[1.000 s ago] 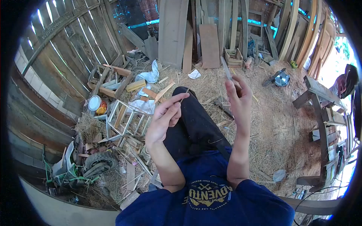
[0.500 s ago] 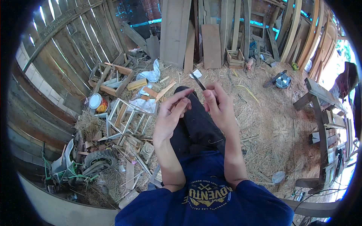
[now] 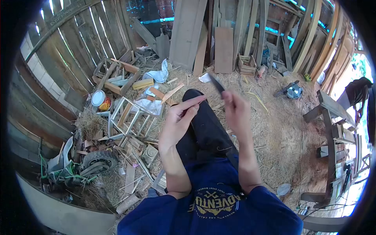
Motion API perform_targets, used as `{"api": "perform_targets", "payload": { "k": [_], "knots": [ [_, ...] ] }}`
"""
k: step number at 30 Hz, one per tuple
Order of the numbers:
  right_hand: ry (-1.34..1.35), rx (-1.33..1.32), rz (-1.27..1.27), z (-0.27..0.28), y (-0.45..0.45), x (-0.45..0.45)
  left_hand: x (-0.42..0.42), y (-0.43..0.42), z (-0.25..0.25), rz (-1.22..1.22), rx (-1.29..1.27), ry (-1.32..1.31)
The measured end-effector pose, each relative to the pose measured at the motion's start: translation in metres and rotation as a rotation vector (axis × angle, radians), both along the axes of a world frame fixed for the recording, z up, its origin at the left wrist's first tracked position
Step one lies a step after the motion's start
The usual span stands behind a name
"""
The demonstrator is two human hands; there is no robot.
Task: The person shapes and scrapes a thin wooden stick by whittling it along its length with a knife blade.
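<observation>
My right hand [image 3: 237,111] is closed around a knife [image 3: 216,84], its dark flat blade pointing up and to the left, smeared by motion. The handle is hidden inside my fist. To the left, my left hand [image 3: 179,117] has its index finger stretched toward the blade, with the thumb pressed in below it. Whatever those fingers pinch is too small or too hidden to name. Both hands are raised over my dark trousers [image 3: 207,129], and the blade stands a little apart from the left fingertips.
A white-framed wooden rack [image 3: 131,117], a paint can [image 3: 101,100] and a small wheel [image 3: 98,163] lie among scraps at left. Planks [image 3: 224,49] lean on the back wall. A circular saw [image 3: 293,91] rests on the straw floor, near a wooden bench [image 3: 333,105] at right.
My right hand has moved right and slightly down with the knife, away from my left hand. The left index finger is now straighter. The view has shifted slightly.
</observation>
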State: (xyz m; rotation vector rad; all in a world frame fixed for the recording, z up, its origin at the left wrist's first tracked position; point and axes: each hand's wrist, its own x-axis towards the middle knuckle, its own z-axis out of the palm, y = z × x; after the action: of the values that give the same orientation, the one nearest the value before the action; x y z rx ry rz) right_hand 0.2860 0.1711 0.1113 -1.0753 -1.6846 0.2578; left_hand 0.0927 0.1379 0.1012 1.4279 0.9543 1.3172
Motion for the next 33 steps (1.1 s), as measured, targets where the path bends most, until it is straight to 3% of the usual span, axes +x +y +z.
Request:
{"api": "perform_targets", "payload": {
  "k": [1,2,5,9,10,13,16,19,21,23,24,28,33],
  "knots": [
    [0.008,0.007,-0.053,0.004,0.002,0.001,0.000,-0.001,0.001,0.020,0.004,0.027],
    [0.002,-0.185,-0.129,0.010,0.000,0.007,0.003,-0.002,0.003,0.038,0.006,0.053],
    [0.044,-0.007,0.008,0.000,0.000,-0.002,0.009,0.001,0.001,0.105,0.135,0.098],
    [-0.126,-0.067,-0.012,0.000,-0.002,0.002,0.005,0.000,0.002,0.163,0.207,0.157],
    [-0.018,-0.037,-0.043,0.001,0.004,0.004,0.005,-0.002,0.006,0.168,0.171,0.168],
    [-0.027,-0.099,-0.122,0.007,0.004,0.006,0.008,-0.007,0.014,0.203,0.134,0.181],
    [-0.202,-0.038,0.043,-0.005,-0.006,-0.001,0.012,-0.003,0.011,0.258,0.281,0.201],
    [0.083,0.009,-0.045,0.001,0.003,0.000,0.012,-0.001,0.014,0.292,0.409,0.246],
    [0.046,0.011,-0.056,0.005,0.001,-0.002,0.014,0.000,0.010,0.293,0.436,0.207],
    [0.012,0.008,-0.072,0.007,-0.002,-0.003,0.013,-0.005,0.016,0.316,0.295,0.200],
    [-0.161,-0.047,-0.062,0.003,-0.007,-0.002,0.014,-0.007,0.018,0.323,0.227,0.197],
    [0.084,-0.008,-0.095,-0.005,-0.002,0.001,0.015,-0.006,0.011,0.336,0.162,0.107],
    [-0.053,-0.126,-0.084,-0.007,-0.011,0.007,0.017,-0.002,0.005,0.271,0.200,0.079]
  ]
}}
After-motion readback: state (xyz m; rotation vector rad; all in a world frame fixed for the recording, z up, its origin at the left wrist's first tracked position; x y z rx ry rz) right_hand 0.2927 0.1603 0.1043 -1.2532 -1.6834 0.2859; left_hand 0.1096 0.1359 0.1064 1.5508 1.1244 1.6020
